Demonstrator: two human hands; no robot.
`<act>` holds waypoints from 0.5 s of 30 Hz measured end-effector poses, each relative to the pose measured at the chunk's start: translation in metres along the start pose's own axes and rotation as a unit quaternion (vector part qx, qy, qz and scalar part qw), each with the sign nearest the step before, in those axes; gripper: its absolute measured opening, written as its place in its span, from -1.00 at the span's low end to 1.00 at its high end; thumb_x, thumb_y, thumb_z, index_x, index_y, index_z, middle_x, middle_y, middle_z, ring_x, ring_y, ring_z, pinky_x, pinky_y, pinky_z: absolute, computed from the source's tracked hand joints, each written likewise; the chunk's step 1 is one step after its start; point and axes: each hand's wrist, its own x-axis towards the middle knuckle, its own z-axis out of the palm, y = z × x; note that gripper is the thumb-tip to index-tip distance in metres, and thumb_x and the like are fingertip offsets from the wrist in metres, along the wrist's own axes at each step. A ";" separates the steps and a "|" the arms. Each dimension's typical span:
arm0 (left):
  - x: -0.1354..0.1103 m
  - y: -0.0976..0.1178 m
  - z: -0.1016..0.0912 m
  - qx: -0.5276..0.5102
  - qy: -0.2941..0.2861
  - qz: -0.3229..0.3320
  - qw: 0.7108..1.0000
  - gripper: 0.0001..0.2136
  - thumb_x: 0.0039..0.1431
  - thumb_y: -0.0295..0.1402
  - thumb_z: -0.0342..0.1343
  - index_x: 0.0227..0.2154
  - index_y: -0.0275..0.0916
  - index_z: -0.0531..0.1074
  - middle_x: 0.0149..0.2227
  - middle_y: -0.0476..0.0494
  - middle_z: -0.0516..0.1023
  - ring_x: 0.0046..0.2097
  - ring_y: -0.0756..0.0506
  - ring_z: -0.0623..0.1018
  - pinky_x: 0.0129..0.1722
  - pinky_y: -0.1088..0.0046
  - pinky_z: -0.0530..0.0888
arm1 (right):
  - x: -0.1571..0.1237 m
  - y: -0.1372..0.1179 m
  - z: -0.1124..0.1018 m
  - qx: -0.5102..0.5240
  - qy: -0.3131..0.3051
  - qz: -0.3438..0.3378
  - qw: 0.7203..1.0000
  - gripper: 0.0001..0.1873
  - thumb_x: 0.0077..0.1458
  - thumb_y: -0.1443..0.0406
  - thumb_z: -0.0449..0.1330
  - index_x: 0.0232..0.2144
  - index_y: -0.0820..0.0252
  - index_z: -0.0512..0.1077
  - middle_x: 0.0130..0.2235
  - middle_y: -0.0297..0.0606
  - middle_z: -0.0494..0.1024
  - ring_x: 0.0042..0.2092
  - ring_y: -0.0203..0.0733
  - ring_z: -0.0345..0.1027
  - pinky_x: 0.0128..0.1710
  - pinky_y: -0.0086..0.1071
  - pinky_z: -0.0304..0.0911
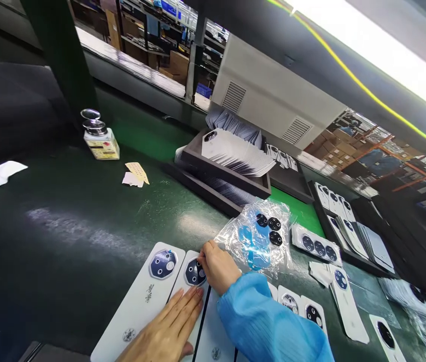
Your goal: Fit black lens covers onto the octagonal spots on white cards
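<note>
Left hand: spread flat, palm down, on a white panel.
Right hand: fingertips together at the right edge of the panel's lens plate; any grip cannot be told.
Edges: neighboring panels flank both sides.
Mat: extends broadly leftward.
Bag: just beyond the right hand.
Trays: stacked farther back.
</note>
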 end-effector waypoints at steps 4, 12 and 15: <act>0.013 -0.006 -0.021 0.028 -0.012 0.036 0.999 -0.61 0.37 -0.49 -0.26 0.19 -0.35 0.22 0.03 -0.14 0.52 0.06 -0.08 0.47 0.11 0.43 0.33 | -0.007 -0.009 0.004 -0.061 -0.010 -0.014 0.998 -0.85 0.23 0.43 -0.03 -0.17 0.28 0.30 -0.13 -0.05 0.48 -0.31 -0.05 0.49 -0.52 -0.34 0.12; 0.037 -0.006 -0.051 0.049 0.003 0.048 0.998 -0.50 0.30 -0.67 -0.39 0.29 -0.45 -0.09 -0.24 -0.09 0.65 -0.19 -0.02 0.61 -0.13 0.54 0.47 | -0.047 0.010 0.016 0.049 0.045 -0.099 0.993 -0.90 0.12 0.44 0.04 -0.35 0.15 0.28 -0.40 -0.33 0.50 -0.44 -0.24 0.40 -0.55 -0.44 0.12; 0.033 -0.005 -0.047 0.057 -0.004 0.052 0.997 -0.52 0.33 -0.64 -0.39 0.26 -0.39 0.04 -0.11 -0.10 0.61 -0.06 -0.02 0.57 -0.09 0.51 0.48 | -0.037 0.068 0.001 0.127 0.131 -0.016 0.983 -0.83 0.17 0.37 -0.03 -0.47 0.12 0.23 -0.52 -0.42 0.42 -0.48 -0.31 0.32 -0.50 -0.49 0.18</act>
